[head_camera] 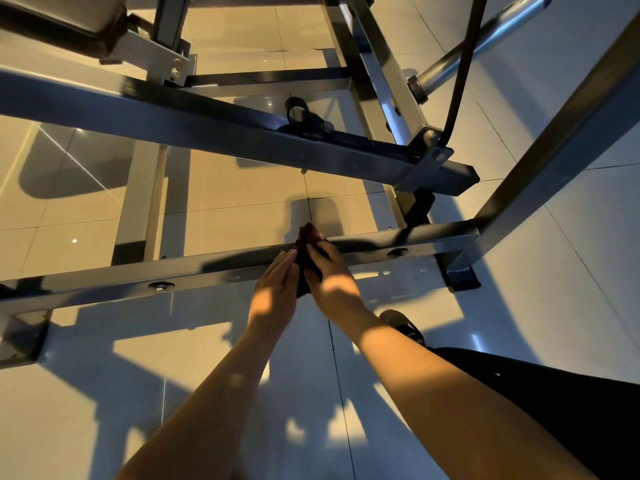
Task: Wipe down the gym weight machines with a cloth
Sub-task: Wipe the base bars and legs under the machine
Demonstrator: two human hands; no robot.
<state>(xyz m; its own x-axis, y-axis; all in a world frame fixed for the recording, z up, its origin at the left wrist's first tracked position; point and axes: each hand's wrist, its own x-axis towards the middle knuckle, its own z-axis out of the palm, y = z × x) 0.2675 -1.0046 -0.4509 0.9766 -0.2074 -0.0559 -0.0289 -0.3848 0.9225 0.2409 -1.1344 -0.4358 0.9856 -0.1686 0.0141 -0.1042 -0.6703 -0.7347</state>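
A dark cloth [306, 258] is bunched between my two hands, over the low black base bar [194, 270] of a weight machine. My left hand [277, 292] presses flat against the cloth's left side with fingers straight. My right hand [332, 275] grips the cloth from the right, fingers curled over it. The cloth's top corner sticks up above the bar. Whether the cloth touches the bar is hard to tell.
A thick black beam [214, 133] crosses above the base bar, with a knob [304, 116] on it. A black upright [554, 150] rises at the right beside a chrome tube [485, 39] and a cable [460, 74]. A padded seat [59, 26] is top left. The floor is glossy tile [86, 410].
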